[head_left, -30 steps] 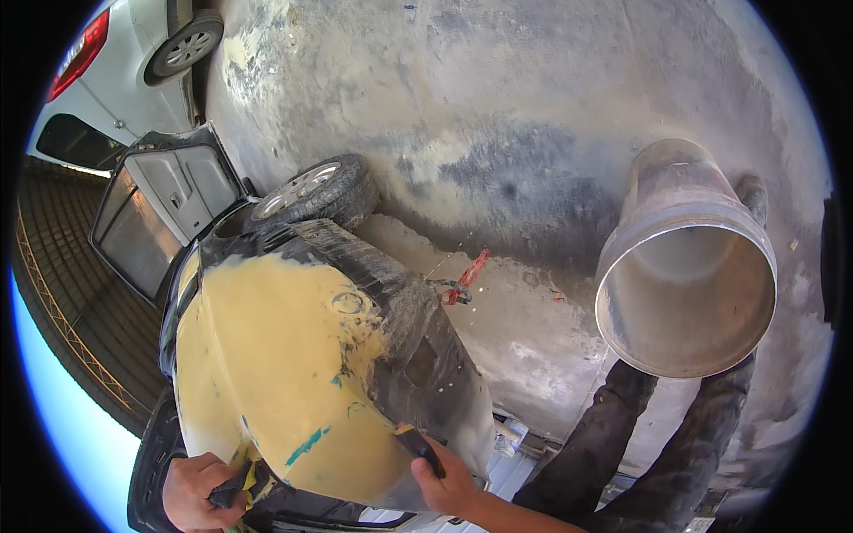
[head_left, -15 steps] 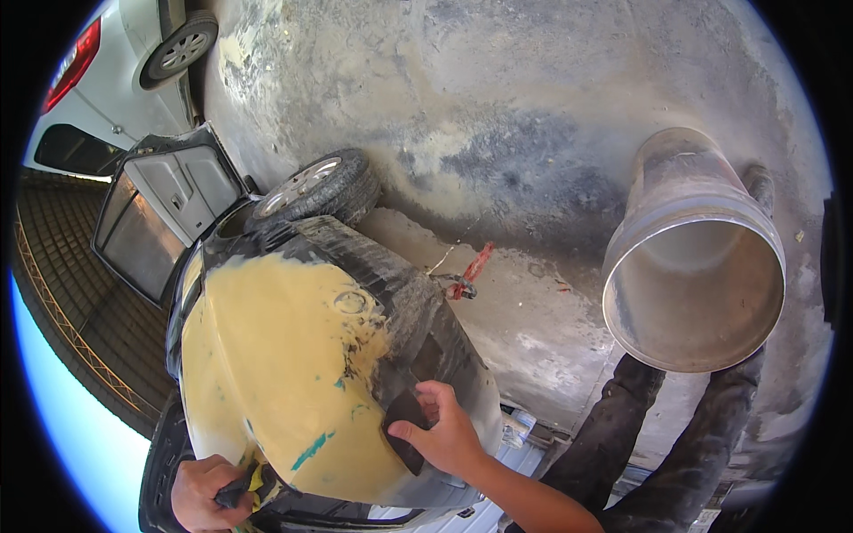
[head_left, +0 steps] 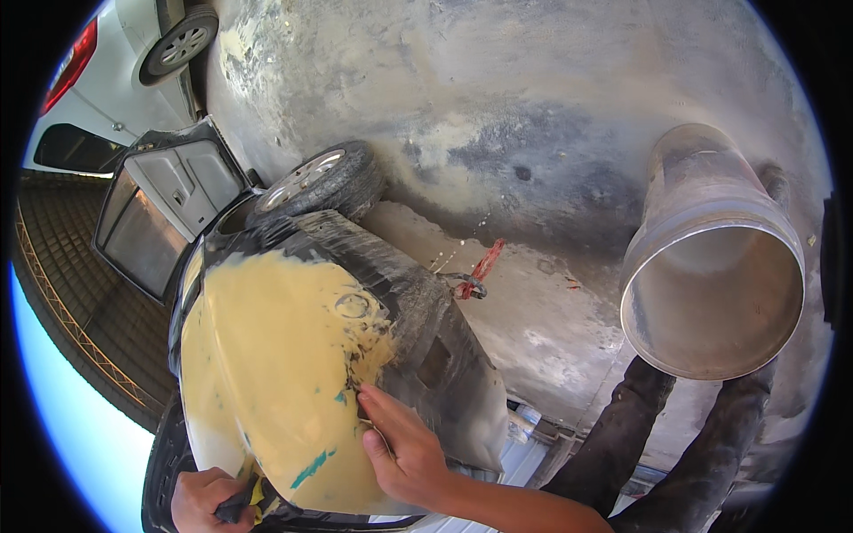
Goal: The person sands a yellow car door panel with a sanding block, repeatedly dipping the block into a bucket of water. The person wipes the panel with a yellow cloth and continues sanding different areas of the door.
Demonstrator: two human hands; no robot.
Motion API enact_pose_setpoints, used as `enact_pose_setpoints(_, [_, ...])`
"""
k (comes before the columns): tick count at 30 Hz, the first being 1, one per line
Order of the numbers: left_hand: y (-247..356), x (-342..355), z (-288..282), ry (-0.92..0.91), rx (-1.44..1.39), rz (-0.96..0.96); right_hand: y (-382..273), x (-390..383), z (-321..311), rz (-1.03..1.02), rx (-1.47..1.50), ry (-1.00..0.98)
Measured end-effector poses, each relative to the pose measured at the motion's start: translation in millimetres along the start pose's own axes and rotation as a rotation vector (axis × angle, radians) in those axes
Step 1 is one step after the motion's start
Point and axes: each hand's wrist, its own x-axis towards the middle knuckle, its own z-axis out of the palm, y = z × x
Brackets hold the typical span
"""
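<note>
A dark car body panel (head_left: pixel 433 334) carries a broad layer of yellow filler (head_left: pixel 267 355), smeared with black and teal patches. My right hand (head_left: pixel 400 440) presses on the filler's right side, its fingers closed over a thin dark pad (head_left: pixel 362 410), mostly hidden under them. At the lower left, my left hand (head_left: pixel 204 497) grips a black and yellow object (head_left: pixel 238 505) at the panel's lower edge; its kind is unclear.
A detached wheel (head_left: pixel 346 178) lies behind the panel, near an open door (head_left: pixel 169 182). A white car (head_left: pixel 98 75) stands upper left. A metal bucket (head_left: pixel 711 302) is above my legs (head_left: pixel 675 471). A red strap-like item (head_left: pixel 487 262) lies on the concrete floor (head_left: pixel 533 53).
My right hand slid up and right over the dark part of the panel, then moved left onto the yellow filler. My left hand stays at the lower left with its object.
</note>
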Motion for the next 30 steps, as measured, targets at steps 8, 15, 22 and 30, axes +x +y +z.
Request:
enact_pose_setpoints(8, [6.0, 2.7, -1.7, -0.030, 0.022, -0.021, 7.9, -4.6, -0.8, -0.120, -0.005, 0.072])
enact_pose_setpoints(15, [11.2, 6.1, -3.2, -0.035, 0.037, -0.019, -1.9, 5.1, -4.6, -0.134, -0.075, 0.000])
enact_pose_setpoints(22, [16.6, 7.0, -3.3, -0.040, 0.049, -0.018, -6.1, 13.8, -6.9, -0.168, 0.029, -0.118])
enact_pose_setpoints(30, [17.9, 10.4, -6.7, -0.053, 0.051, -0.008, -2.0, 8.5, -0.9, -0.138, 0.081, -0.063])
